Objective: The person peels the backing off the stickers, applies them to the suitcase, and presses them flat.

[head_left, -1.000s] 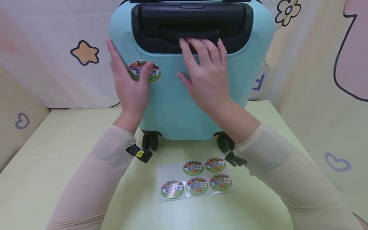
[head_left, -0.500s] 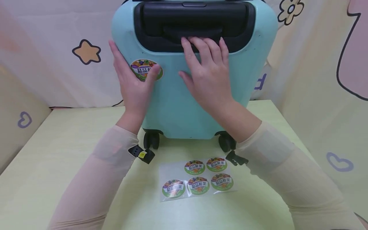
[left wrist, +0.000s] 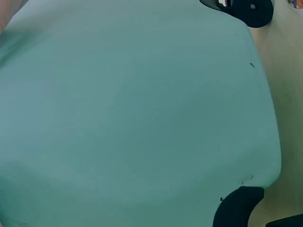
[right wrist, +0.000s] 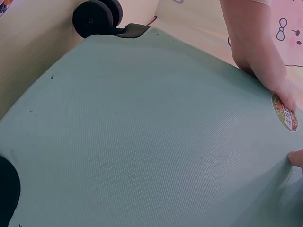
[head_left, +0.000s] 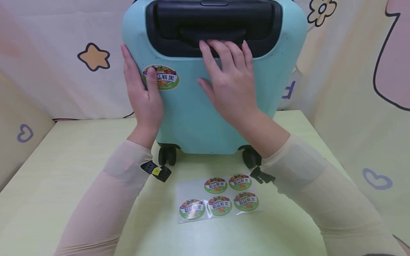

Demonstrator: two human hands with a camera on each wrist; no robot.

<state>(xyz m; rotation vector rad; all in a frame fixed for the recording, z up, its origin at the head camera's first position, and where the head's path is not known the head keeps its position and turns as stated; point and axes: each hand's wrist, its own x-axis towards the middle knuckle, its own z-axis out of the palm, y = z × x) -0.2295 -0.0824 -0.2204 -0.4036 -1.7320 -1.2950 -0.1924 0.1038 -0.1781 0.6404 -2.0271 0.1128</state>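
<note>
A light blue suitcase (head_left: 205,106) stands upright on its wheels, its black telescopic handle (head_left: 214,21) lying in the recess near the top. My left hand (head_left: 145,103) rests along the suitcase's left edge with long, straight fingers. Its thumb presses the left part of an oval fruit sticker (head_left: 168,79) on the front face. The right hand (head_left: 232,85) lies flat-backed on the front, its fingertips touching the lower rim of the black recess and its thumb on the blue shell. In the right wrist view, the left thumb covers part of the sticker (right wrist: 284,113).
A clear sheet (head_left: 189,190) with several matching oval stickers (head_left: 219,205) lies on the pale green table (head_left: 80,177) in front of the suitcase. Black wheels (head_left: 167,155) stand on the tabletop. A patterned cloth (head_left: 64,89) hangs behind and on both sides.
My left thumb slid to the right across the sticker, then back left to its left part, uncovering more of the print. The right hand and the suitcase keep their places.
</note>
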